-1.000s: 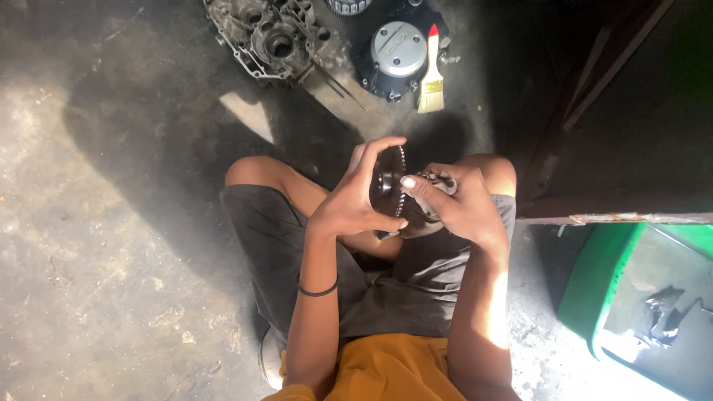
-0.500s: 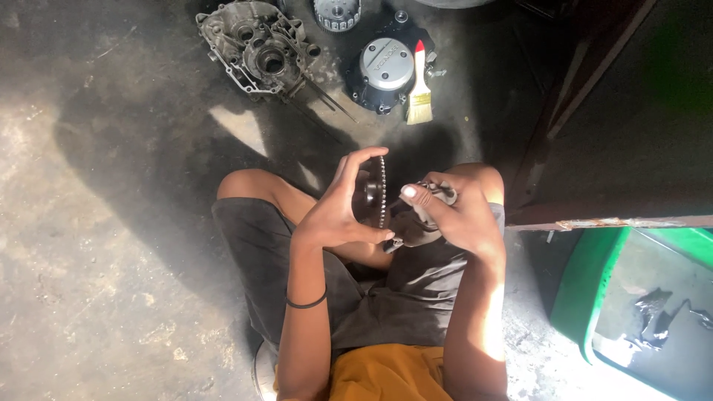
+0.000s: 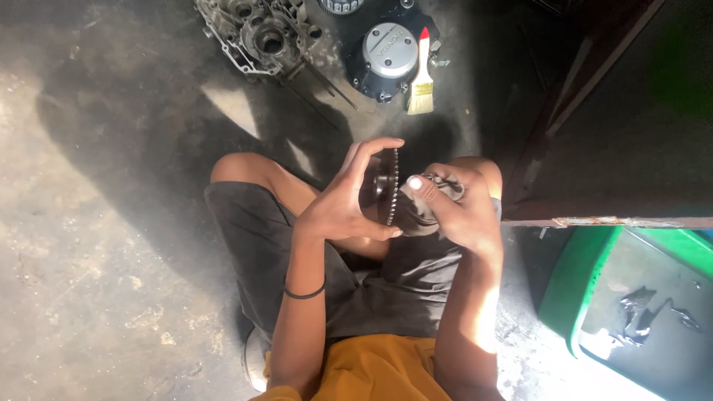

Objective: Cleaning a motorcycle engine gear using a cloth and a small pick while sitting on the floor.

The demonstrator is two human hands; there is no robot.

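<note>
My left hand (image 3: 349, 200) grips a round toothed metal gear (image 3: 388, 186), held edge-on above my knees with fingers over its top and thumb under it. My right hand (image 3: 453, 212) presses a dark crumpled rag (image 3: 438, 191) against the gear's right face. I am crouched on a concrete floor, grey shorts and an orange shirt below my arms. A black band circles my left wrist.
On the floor ahead lie a grey engine casing (image 3: 256, 33), a round engine cover with a silver centre (image 3: 388, 56) and a paintbrush with a red handle (image 3: 422, 74). A green tub (image 3: 587, 297) of dark liquid stands at the right, under a rusty metal frame (image 3: 594, 221).
The view has shifted down and slightly right, so the floor parts sit higher in frame. The gear has turned more edge-on between my hands; the rag stays against it.
</note>
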